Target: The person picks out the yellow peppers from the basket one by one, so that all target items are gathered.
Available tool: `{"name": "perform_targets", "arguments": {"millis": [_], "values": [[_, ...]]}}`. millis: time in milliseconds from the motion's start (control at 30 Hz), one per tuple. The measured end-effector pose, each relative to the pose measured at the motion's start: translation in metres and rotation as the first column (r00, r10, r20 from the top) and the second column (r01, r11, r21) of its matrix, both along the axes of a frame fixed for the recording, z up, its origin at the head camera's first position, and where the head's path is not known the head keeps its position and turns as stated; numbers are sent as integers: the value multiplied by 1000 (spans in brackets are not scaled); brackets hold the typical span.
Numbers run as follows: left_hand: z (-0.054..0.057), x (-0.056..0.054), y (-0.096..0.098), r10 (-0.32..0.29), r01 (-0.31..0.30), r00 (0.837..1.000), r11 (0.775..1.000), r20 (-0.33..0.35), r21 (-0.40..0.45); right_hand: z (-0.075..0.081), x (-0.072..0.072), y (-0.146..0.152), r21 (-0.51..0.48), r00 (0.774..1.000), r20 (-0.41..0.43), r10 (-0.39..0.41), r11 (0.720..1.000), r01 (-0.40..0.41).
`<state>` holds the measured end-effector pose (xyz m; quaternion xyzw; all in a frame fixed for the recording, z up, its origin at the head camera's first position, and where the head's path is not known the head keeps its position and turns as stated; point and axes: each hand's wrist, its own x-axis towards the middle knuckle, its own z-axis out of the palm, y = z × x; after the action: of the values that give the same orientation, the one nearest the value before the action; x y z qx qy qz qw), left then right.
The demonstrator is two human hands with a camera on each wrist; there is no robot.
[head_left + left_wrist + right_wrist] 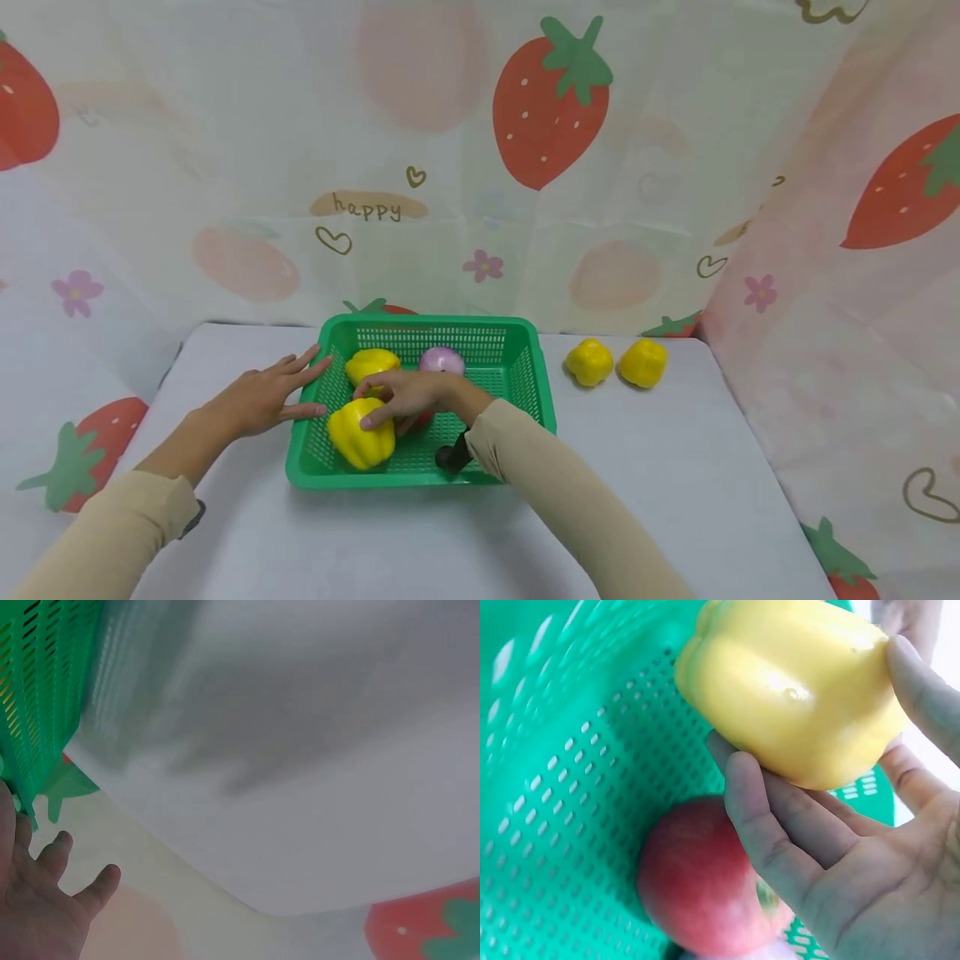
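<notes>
My right hand [408,398] grips a yellow bell pepper [362,435] over the left front part of a green plastic basket [420,480]. In the right wrist view, thumb and fingers hold the pepper [795,690] from either side, above a red apple [705,877]. At the basket's left rim, my left hand [258,400] spreads its fingers, fingertips against the edge. The left wrist view shows that hand [45,900] beside the basket's perforated wall [45,690]. Another yellow bell pepper [372,365] and a purple onion [442,360] lie inside the basket, toward its back.
Two more yellow bell peppers [589,362] stand on the white tabletop [637,467], right of the basket. Behind the table hangs a strawberry-print cloth [450,167], which also rises along both sides.
</notes>
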<state>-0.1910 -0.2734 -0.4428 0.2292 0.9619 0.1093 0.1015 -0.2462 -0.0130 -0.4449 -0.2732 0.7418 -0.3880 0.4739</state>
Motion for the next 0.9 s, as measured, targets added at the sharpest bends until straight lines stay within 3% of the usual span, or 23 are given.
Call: {"name": "perform_targets", "arguments": {"millis": [200, 500, 900], "values": [[0, -1, 1, 5, -5, 1000, 1000, 8, -1, 16, -8, 23, -44, 999, -50, -17, 999, 15], [-2, -1, 1, -2, 2, 1000, 1000, -6, -7, 45, -19, 66, -119, 998, -8, -66, 991, 64], [-1, -2, 2, -2, 2, 1000, 1000, -1, -19, 68, -33, 130, -163, 985, -89, -146, 978, 130]]}}
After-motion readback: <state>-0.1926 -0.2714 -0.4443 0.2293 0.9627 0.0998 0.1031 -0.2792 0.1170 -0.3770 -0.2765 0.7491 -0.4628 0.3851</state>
